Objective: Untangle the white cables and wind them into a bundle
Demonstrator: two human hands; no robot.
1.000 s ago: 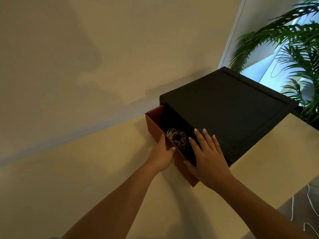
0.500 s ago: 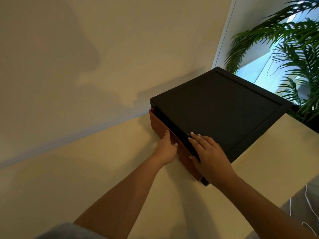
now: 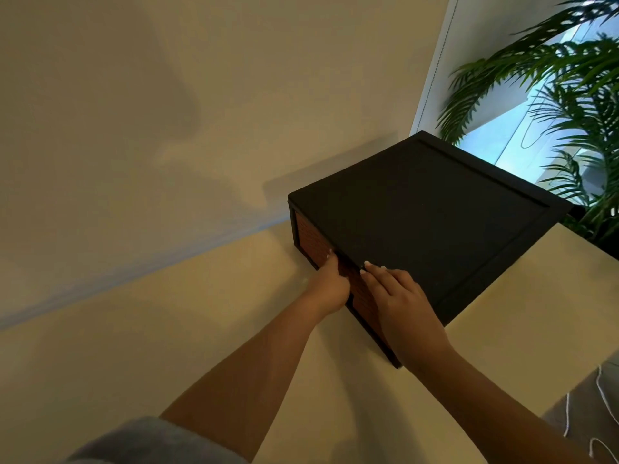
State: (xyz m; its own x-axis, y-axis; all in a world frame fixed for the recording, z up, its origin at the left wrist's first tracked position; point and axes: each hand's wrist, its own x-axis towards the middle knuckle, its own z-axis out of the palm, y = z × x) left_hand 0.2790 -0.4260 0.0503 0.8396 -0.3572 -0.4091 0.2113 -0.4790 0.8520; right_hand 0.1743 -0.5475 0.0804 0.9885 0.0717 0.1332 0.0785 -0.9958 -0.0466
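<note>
Thin white cables (image 3: 566, 415) are seen only in part, laid in loose, unwound curves on a grey surface (image 3: 584, 401) below the tabletop's (image 3: 536, 313) right edge and cut off at the lower right.

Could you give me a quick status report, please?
Left hand, right hand pressing brown drawer front. Drawer flush in black box. White cable loose past table edge, untouched. Nothing in the way.
</note>
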